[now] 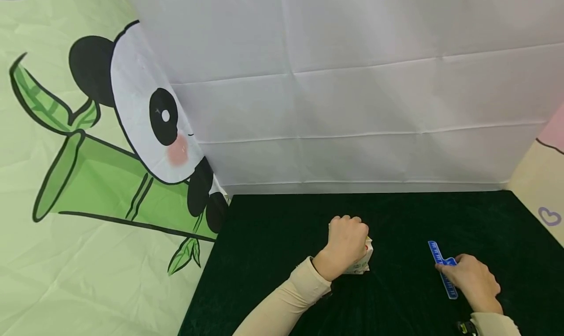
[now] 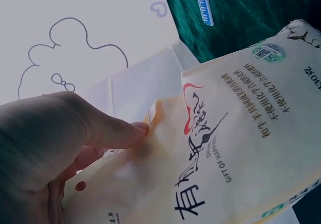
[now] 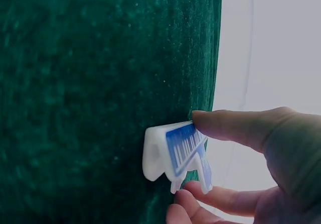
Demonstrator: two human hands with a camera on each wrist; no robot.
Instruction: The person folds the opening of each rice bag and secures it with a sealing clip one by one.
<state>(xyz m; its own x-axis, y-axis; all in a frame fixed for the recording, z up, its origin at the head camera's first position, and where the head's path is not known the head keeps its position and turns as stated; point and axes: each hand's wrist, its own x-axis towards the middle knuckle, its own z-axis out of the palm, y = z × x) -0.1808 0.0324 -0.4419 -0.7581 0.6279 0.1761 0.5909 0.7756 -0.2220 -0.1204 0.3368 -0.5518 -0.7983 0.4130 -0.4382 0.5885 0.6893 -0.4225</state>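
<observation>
Head view: the left hand point(image 1: 345, 245) is clenched at the top of the bag point(image 1: 363, 263), which is at the middle of the green bench point(image 1: 273, 243) and mostly hidden beneath that hand. The right hand point(image 1: 476, 281) is set well apart, to the right of the bag, and pinches the blue clip point(image 1: 449, 286) at mid-length, one digit crossing its face; the clip's two ends project past the grip. Left wrist view: the left hand grasps the bag at one end, thumb pressed on the printed face beside a raised fold, other fingers partly hidden behind. The right hand and clip appear at the upper edge, beyond the bag. Right wrist view: the right hand is partly closed, thumb against the clip's upper edge, fingers curled beneath near its prongs. Contact between clip and bench cannot be determined.
</observation>
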